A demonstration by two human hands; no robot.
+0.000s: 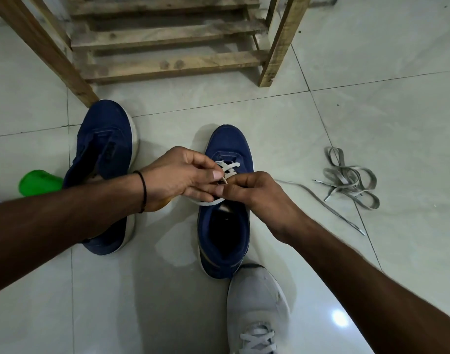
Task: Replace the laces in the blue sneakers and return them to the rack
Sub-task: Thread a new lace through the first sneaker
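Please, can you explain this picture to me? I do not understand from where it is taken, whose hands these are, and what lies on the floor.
There is no machine here. A person wears a camera on the head, so you look forward and down at their own two arms. The floor is pale tile.

The left hand and the right hand meet over a blue sneaker. Together they pinch a white lace, which already crosses the lower eyelets. The other blue sneaker stands to the left, with no lace that I can see.

To the right lie loose grey laces, probably the old ones. At the top stands a wooden rack. The grey shoe at the bottom seems to be on the person's own foot. A green object shows at the left; I cannot tell what it is.
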